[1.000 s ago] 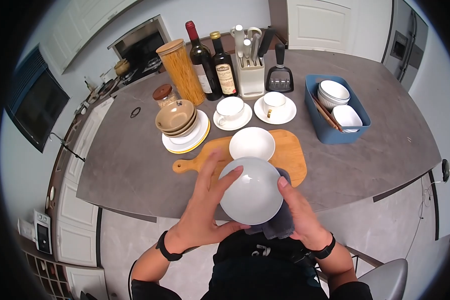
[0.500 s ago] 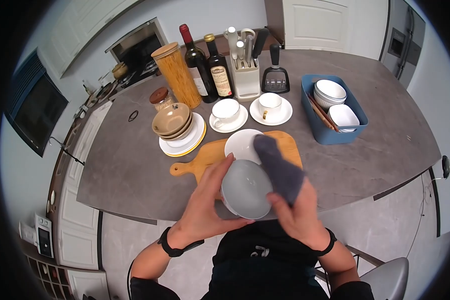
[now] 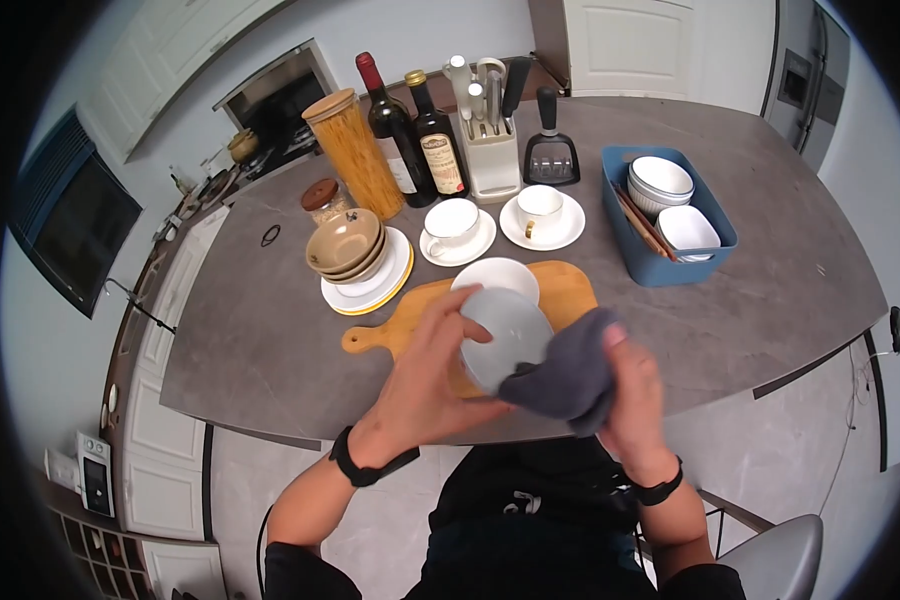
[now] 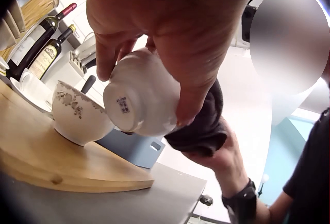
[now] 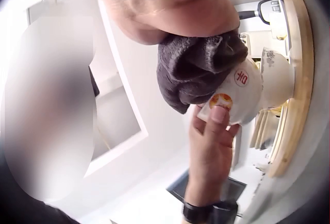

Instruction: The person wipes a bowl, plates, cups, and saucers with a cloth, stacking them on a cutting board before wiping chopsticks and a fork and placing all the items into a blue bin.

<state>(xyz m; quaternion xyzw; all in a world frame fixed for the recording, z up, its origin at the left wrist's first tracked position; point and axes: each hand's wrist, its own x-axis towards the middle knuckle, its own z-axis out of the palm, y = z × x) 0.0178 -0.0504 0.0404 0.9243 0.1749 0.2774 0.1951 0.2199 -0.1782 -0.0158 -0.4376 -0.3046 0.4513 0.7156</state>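
My left hand grips a small white bowl by its rim, thumb on the near side and fingers on the far side. The bowl is tilted; its foot with a blue mark shows in the left wrist view, and red and orange prints on its outside in the right wrist view. A dark grey cloth is bunched in my right hand and overlaps the bowl's right rim. Just beyond, a second white bowl, flower-patterned outside, stands on a wooden cutting board.
Stacked brown bowls on plates stand left. Two cups on saucers sit behind the board. Farther back are a pasta jar, two bottles and a knife block. A blue bin with bowls stands right.
My right hand first lifted the cloth forward and up from beneath the bowl, then brought it back to the bowl's right rim. The left hand keeps its grip and has tilted the bowl.
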